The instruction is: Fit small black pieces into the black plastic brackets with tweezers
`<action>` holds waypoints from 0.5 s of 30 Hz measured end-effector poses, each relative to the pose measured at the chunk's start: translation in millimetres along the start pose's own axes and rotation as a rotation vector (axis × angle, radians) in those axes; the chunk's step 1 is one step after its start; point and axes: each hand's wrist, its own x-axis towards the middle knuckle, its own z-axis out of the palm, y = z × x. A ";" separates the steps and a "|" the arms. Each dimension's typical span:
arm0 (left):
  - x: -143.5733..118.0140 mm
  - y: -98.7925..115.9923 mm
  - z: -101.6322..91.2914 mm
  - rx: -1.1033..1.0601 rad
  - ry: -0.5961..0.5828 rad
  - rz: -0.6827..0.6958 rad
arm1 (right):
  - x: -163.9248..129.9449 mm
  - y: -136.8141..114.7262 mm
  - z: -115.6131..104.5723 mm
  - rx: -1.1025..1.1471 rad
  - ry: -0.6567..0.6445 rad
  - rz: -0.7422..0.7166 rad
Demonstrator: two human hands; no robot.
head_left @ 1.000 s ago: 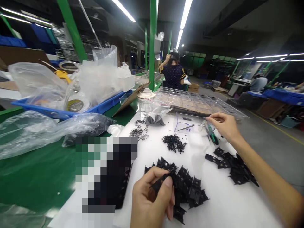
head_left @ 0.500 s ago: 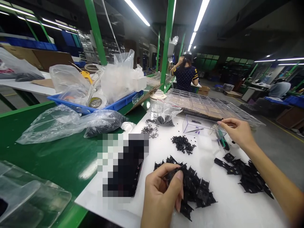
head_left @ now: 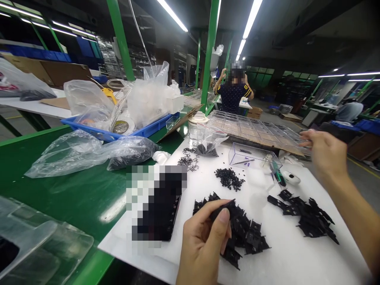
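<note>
My left hand [head_left: 204, 237] is closed on a black plastic part [head_left: 227, 206], pinched between thumb and forefinger. It is over the near-left side of a pile of similar black plastic parts [head_left: 252, 235]. My right hand [head_left: 328, 154] is raised above the right edge of the white board [head_left: 285, 265], near the clear compartment tray. Its fingers are pressed together; whatever they may hold is too small to make out. Below it is a second group of black plastic parts [head_left: 311, 217]. A heap of tiny black pieces [head_left: 229, 179] sits beyond the left-hand pile.
A clear box [head_left: 252, 156], a green-handled tool [head_left: 279, 178] and a white rounded device [head_left: 291, 178] are at the back. A lidded jar [head_left: 196, 130] stands beside a small bag [head_left: 208, 148]. A blue tray [head_left: 139, 132] rests on the green bench [head_left: 74, 202]. A co-worker [head_left: 233, 93] is farther off.
My right hand has moved right and up, away from the clear box, uncovering the white device. My left hand keeps its hold on the black part. The co-worker's arms have shifted.
</note>
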 end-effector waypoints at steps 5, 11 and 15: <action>3.4 -0.8 -6.3 0.026 -0.114 0.011 | -20.5 -78.3 -17.7 0.144 0.223 -0.177; 1.0 -1.2 -4.1 0.131 -0.012 0.066 | -111.9 -163.8 -6.1 -0.025 -0.649 -0.400; 0.6 0.4 -4.7 0.294 0.034 0.221 | -138.9 -166.0 16.3 -0.065 -0.974 -0.210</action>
